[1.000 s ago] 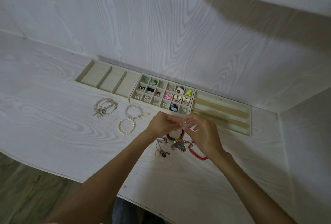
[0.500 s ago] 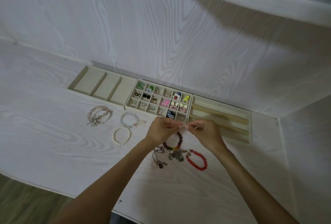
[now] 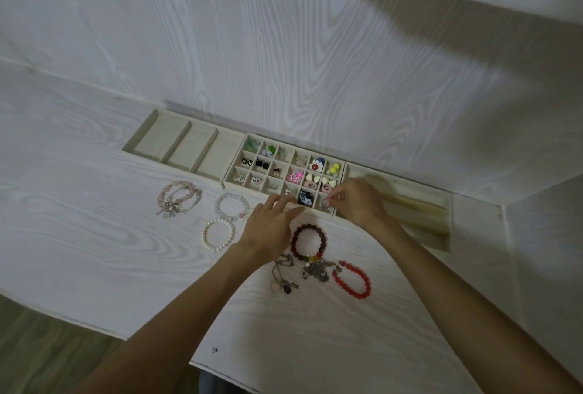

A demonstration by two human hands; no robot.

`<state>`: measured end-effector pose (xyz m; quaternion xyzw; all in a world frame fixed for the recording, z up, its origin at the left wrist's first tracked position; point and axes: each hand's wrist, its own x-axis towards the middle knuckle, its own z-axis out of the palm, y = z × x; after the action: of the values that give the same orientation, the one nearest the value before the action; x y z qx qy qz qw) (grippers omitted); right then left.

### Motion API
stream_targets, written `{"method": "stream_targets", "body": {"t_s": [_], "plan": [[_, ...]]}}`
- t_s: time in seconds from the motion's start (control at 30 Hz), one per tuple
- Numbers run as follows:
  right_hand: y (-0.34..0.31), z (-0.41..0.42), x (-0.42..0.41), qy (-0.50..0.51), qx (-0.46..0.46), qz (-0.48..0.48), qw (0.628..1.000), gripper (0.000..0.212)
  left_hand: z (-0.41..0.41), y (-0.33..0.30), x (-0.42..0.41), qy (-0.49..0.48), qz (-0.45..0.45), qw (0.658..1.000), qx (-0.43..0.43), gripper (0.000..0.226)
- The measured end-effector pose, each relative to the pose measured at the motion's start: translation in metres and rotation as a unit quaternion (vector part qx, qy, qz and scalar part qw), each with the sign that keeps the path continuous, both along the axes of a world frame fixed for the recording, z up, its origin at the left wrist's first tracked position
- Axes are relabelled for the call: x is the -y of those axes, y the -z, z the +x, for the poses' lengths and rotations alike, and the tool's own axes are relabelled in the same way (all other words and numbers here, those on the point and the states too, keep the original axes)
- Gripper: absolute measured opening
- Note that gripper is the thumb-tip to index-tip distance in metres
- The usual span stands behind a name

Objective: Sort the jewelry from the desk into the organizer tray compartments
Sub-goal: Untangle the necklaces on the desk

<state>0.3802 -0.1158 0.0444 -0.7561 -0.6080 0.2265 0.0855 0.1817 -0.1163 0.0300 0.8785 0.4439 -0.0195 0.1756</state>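
The right hand (image 3: 358,202) pinches a small silver ring (image 3: 325,202) between thumb and forefinger, holding it over the near right corner compartment of the gridded organizer tray (image 3: 285,170). At nine o'clock from it, the left hand (image 3: 270,229) lies with fingers relaxed and straight, holding nothing, its fingertips (image 3: 284,199) at the tray's near edge.

At six o'clock from the hands a dark red bead bracelet (image 3: 308,243) lies on the white desk (image 3: 94,236). Beyond it, nearer the person, lie a tangle of metal chains and pendants (image 3: 301,272) and a bright red bead bracelet (image 3: 352,280). At nine o'clock from the left hand sit a pearl bracelet (image 3: 218,234), a pale bead bracelet (image 3: 232,206) and, farther out, a pink bracelet with a charm (image 3: 178,198).

The grid tray's cells hold small coloured earrings. At its ten o'clock lies a tray with three long compartments (image 3: 186,146); at its three o'clock, a tray with ring rolls (image 3: 410,207).
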Motion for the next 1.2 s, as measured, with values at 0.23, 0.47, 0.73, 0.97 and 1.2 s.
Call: {"method": "stream_targets", "body": {"t_s": [0.23, 0.47, 0.73, 0.97, 1.2], "plan": [[-0.003, -0.012, -0.014, -0.052, 0.109, -0.03, 0.992, 0.009, -0.001, 0.0, -0.001, 0.01, -0.009, 1.0, -0.007, 0.06], [-0.01, -0.022, -0.025, -0.112, 0.227, -0.061, 0.966, 0.012, 0.003, 0.0, -0.003, 0.005, -0.018, 1.0, 0.002, 0.062], [-0.009, -0.008, -0.009, -0.18, 0.184, -0.047, 0.965, 0.033, 0.0, 0.0, -0.006, 0.02, -0.045, 0.999, -0.009, 0.063], [-0.008, -0.005, -0.003, -0.172, 0.167, -0.037, 0.97, 0.031, 0.001, 0.0, 0.0, 0.006, -0.076, 0.996, 0.036, 0.063], [-0.035, -0.008, 0.017, -0.108, 0.071, 0.019, 0.991, 0.025, -0.036, 0.007, 0.013, -0.099, -0.071, 0.984, 0.129, 0.046]]}}
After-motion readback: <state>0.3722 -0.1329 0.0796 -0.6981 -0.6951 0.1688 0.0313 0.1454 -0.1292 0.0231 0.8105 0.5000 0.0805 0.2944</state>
